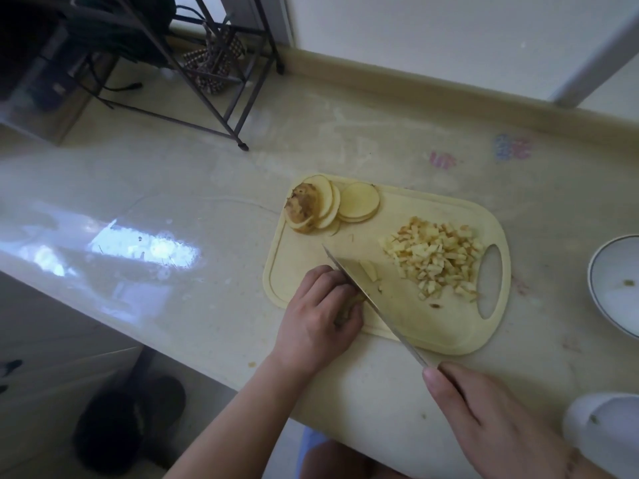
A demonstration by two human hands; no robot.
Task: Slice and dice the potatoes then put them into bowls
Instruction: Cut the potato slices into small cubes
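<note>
A pale countertop [207, 209] fills most of the frame, and right of centre on it lies a cream plastic cutting board [408, 316] with a handle slot at its right end. At the right edge of the frame a white bowl [612, 281] sits on the counter, apart from the board and holding almost nothing, so none of the potato looks to have been moved over yet. On the board's right half is a heap of diced potato [435, 261]; at its upper left corner fanned round potato slices [345, 205] lean against a skin-on end piece. The right hand [501, 420], at the lower right, wraps around the handle of a kitchen knife [373, 299], whose blade runs diagonally up-left across the board. The left hand [318, 312], at the board's lower left edge, has its fingers curled over a small potato piece [352, 302], knuckles right beside the flat of the blade; a few cut strips [369, 270] lie just past the blade. The step in hand appears to be dicing this piece. To do it well, the fingertips should stay tucked behind the knuckles, the blade should ride against them, and cuts should come down evenly spaced so the cubes match the heap; the piece is small, so a slip toward the fingers is the main risk
</note>
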